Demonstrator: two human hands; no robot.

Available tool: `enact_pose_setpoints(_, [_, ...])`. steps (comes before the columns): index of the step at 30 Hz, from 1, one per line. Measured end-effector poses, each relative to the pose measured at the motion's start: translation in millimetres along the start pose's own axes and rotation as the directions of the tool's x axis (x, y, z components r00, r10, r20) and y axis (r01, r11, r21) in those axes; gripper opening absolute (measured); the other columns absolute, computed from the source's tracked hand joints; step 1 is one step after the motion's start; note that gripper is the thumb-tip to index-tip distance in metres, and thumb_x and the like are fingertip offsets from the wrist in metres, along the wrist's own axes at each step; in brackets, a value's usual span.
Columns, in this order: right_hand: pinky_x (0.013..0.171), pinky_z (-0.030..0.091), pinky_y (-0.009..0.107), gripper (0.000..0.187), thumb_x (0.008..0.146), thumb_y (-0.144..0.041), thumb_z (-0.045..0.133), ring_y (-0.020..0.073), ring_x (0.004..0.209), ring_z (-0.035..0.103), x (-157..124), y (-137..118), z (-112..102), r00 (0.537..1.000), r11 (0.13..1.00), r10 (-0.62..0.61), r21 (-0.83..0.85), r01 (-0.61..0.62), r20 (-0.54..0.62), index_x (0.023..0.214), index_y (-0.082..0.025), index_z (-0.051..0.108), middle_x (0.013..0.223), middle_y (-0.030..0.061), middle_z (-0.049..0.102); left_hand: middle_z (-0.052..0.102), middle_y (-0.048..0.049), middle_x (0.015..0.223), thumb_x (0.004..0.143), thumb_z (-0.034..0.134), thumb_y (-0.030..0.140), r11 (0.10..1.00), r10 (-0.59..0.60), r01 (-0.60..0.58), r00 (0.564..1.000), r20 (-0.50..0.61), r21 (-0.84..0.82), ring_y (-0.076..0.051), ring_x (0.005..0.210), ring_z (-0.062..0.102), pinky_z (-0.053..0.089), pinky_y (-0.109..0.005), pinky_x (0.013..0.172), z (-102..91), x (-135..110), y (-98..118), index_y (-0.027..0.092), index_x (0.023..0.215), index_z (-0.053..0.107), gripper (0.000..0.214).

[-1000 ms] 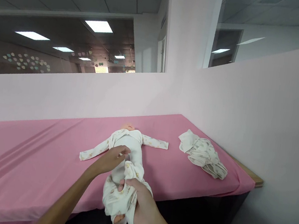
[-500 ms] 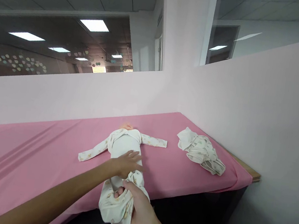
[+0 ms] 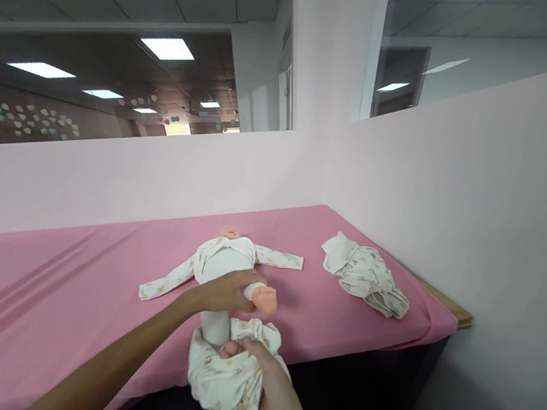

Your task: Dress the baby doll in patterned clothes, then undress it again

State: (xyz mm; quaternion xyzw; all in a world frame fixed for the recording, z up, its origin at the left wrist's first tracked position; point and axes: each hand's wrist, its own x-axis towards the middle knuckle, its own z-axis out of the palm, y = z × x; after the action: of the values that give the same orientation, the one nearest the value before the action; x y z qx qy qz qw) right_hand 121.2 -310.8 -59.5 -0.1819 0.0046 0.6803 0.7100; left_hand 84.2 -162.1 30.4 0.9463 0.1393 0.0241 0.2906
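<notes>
Seems institutional room, maybe infant-care practice space: pink cloth-draped surface (image 3: 40,295) bearing baby doll in white printed top (image 3: 223,263); plain white walls (image 3: 481,192); wide glass window (image 3: 95,67) onto hall with rectangular ceiling lights (image 3: 168,48), pastel heart-shaped decorations (image 3: 30,110).

Pale walls (image 3: 457,189) beneath wide windows (image 3: 121,57)

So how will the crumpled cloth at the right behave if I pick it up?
Probably floppy: the cloth lies in loose, soft folds. Likely light, since it looks thin. It seems unlikely to roll, lying low on the pink sheet.
</notes>
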Motion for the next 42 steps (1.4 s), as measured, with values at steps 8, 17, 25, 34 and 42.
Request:
enact_pose_setpoints(8, [0.067, 0.053, 0.034, 0.030, 0.070, -0.022, 0.069, 0.0252, 0.081, 0.067, -7, -36, -18, 0.992, 0.996, -0.086, 0.023, 0.088, -0.091, 0.098, -0.015, 0.062, 0.086, 0.0080, 0.070, 0.058, -0.0011, 0.089, 0.073, 0.059, 0.021, 0.938, 0.136, -0.153, 0.988, 0.077, 0.310, -0.018, 0.082, 0.051, 0.039, -0.031, 0.074, 18.4, -10, -8, 0.022, 0.088, 0.060, 0.015])
enact_pose_setpoints(17, [0.067, 0.052, 0.032, 0.044, 0.069, -0.026, 0.071, 0.0271, 0.091, 0.066, -27, -34, -6, 0.998, 0.997, -0.067, -0.051, 0.066, -0.013, 0.110, -0.015, 0.059, 0.100, 0.0098, 0.069, 0.057, -0.0039, 0.101, 0.072, 0.061, 0.020, 0.855, 0.142, -0.161, 0.987, 0.077, 0.492, -0.021, 0.092, 0.051, 0.039, -0.030, 0.078, 35.1, -5, -28, 0.024, 0.101, 0.060, 0.029])
enact_pose_setpoints(25, [0.050, 0.046, 0.028, 0.039, 0.069, -0.029, 0.074, 0.0231, 0.072, 0.066, -12, -29, -7, 0.992, 0.983, -0.099, -0.163, 0.084, -0.084, 0.104, -0.019, 0.059, 0.090, 0.0066, 0.069, 0.057, -0.0049, 0.106, 0.078, 0.052, 0.016, 0.773, 0.134, -0.138, 0.990, 0.053, 0.619, -0.022, 0.105, 0.050, 0.038, -0.034, 0.087, 45.0, -8, -18, 0.021, 0.095, 0.058, 0.019])
enact_pose_setpoints(34, [0.045, 0.040, 0.023, 0.029, 0.072, -0.030, 0.072, 0.0168, 0.060, 0.062, -15, -22, 1, 0.988, 0.984, -0.001, -0.177, -0.027, -0.152, 0.095, -0.023, 0.057, 0.081, 0.0032, 0.067, 0.056, -0.0120, 0.117, 0.078, 0.057, 0.023, 0.629, 0.040, -0.050, 0.999, 0.033, 0.775, -0.032, 0.118, 0.043, 0.031, -0.047, 0.098, 60.7, -7, -7, 0.019, 0.107, 0.060, 0.030])
enact_pose_setpoints(42, [0.038, 0.033, 0.019, 0.034, 0.071, -0.043, 0.074, 0.0164, 0.053, 0.060, -10, -24, 4, 0.972, 0.986, 0.007, -0.162, -0.046, -0.236, 0.092, -0.021, 0.059, 0.066, 0.0015, 0.063, 0.055, -0.0113, 0.124, 0.085, 0.047, 0.022, 0.743, 0.047, -0.012, 0.998, -0.033, 0.669, -0.030, 0.121, 0.045, 0.029, -0.050, 0.104, 56.6, -21, 3, 0.020, 0.121, 0.055, 0.036])
